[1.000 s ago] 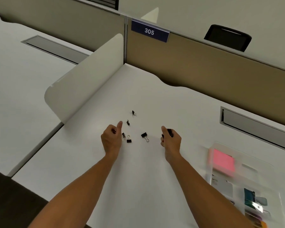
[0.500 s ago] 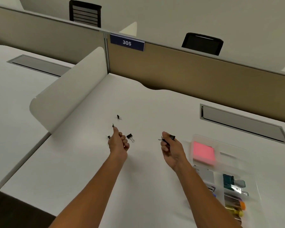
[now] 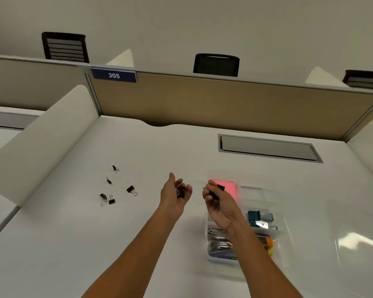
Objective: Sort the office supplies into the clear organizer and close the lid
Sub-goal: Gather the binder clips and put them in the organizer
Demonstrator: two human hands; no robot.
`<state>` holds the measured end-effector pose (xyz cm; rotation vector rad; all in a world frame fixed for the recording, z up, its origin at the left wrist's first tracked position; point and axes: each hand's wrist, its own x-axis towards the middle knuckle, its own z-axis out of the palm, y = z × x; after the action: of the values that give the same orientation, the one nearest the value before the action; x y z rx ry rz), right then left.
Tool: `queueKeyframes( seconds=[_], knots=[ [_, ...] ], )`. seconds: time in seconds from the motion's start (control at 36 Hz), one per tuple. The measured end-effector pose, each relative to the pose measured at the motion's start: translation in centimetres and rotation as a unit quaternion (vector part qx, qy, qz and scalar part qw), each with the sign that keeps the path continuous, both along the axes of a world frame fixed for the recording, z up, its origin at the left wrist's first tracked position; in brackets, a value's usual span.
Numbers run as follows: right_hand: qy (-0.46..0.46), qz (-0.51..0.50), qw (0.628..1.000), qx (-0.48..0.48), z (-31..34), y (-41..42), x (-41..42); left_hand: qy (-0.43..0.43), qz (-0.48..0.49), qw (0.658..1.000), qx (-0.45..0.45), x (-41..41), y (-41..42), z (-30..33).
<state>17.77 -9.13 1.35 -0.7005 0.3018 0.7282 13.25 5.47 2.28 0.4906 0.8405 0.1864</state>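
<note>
Several small black binder clips (image 3: 130,189) lie scattered on the white desk to the left. My left hand (image 3: 174,193) is raised palm-up right of them, fingers curled round binder clips. My right hand (image 3: 219,201) holds black binder clips in its fingertips, just left of the clear organizer (image 3: 274,196). The organizer lies open on the desk and holds a pink sticky-note pad (image 3: 228,187), a teal item (image 3: 254,216), metal pieces and coloured markers. Its clear lid (image 3: 342,233) lies folded out to the right.
A white divider panel (image 3: 41,138) stands along the desk's left side. A tan partition with a "305" sign (image 3: 114,75) closes the back. A grey cable hatch (image 3: 267,147) is set in the desk behind the organizer. Black chair backs show beyond the partition.
Both hands have left the clip pile and moved right toward the organizer, each carrying clips. The head has turned right, bringing the organizer into fuller view.
</note>
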Motion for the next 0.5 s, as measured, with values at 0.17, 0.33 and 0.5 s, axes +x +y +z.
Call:
queueKeyframes(
  seconds=[0.17,0.33,0.5],
  knots=[
    [0.014,-0.083,0.996,0.002,0.2,-4.1,1.1,0.005,-0.09,0.996,0.016,3.1,-5.9,1.0],
    [0.061,-0.144,0.987,0.029,0.1,-7.6,2.6,0.015,-0.138,0.99,0.027,5.9,-10.9,1.8],
    [0.098,-0.19,0.977,0.013,-0.3,-10.1,4.6,0.012,-0.164,0.986,0.02,8.6,-14.5,2.0]
  ],
)
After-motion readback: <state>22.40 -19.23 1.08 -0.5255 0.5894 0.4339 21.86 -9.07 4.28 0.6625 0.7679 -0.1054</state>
